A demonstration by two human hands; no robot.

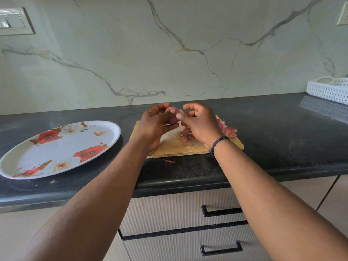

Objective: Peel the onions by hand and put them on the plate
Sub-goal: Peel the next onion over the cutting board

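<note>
My left hand (157,122) grips a small red onion (173,115) above the far edge of a wooden cutting board (175,146). My right hand (197,123) is right beside it, thumb and fingers pinching at the onion's skin. Most of the onion is hidden by my fingers. A large oval white plate (24,162) with red rose prints lies on the counter to the left, with nothing on it. Loose pink onion skins (228,130) lie on the board to the right of my hands.
The black counter (282,132) runs left to right under a marble wall. A white perforated tray (328,89) stands at the far right. One skin scrap (169,161) lies on the counter in front of the board. Drawers with black handles (222,210) are below.
</note>
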